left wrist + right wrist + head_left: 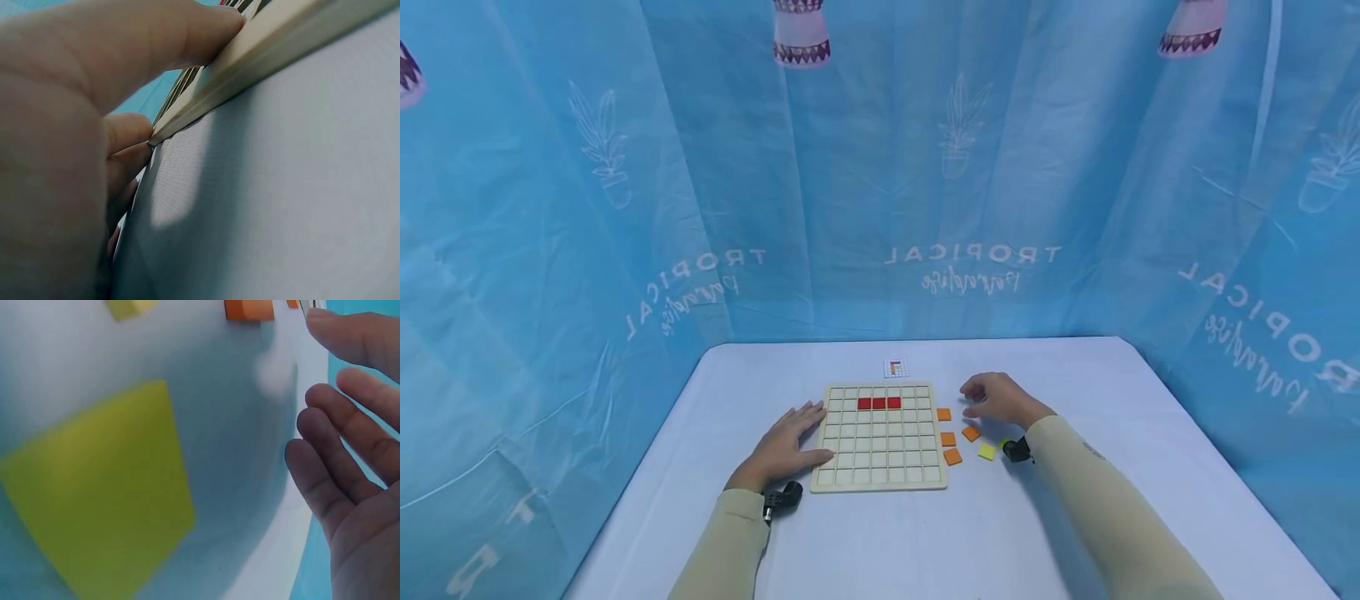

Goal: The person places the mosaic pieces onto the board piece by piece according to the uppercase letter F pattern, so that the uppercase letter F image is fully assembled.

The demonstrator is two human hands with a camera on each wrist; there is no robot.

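Blue curtains printed with plants and mirrored lettering enclose your workspace on the left, far and right sides, and below them your worktop is covered in white. Starting from the left, your left hand lies with its fingers extended and its thumb set wide, touching the left edge of a pale gridded board; your left wrist view shows the thumb on the rim and fingertips against the side. A black device sits at that wrist, beside the sleeve. The board lies flat, a little left of the midline between the worktop's left and right edges. Three red tiles sit side by side in its second row from the far edge, around the middle. Beyond the board, nearer the worktop's far edge, you have a small card with a coloured pattern. Three orange tiles line the board's right edge, though you cannot tell whether they touch it; a fourth orange tile lies just to their right. Next come two yellow tiles, one partly hidden by your right wrist. Your right hand hovers above the worktop on the tiles' far right, fingers gently bent, thumb apart, holding nothing.
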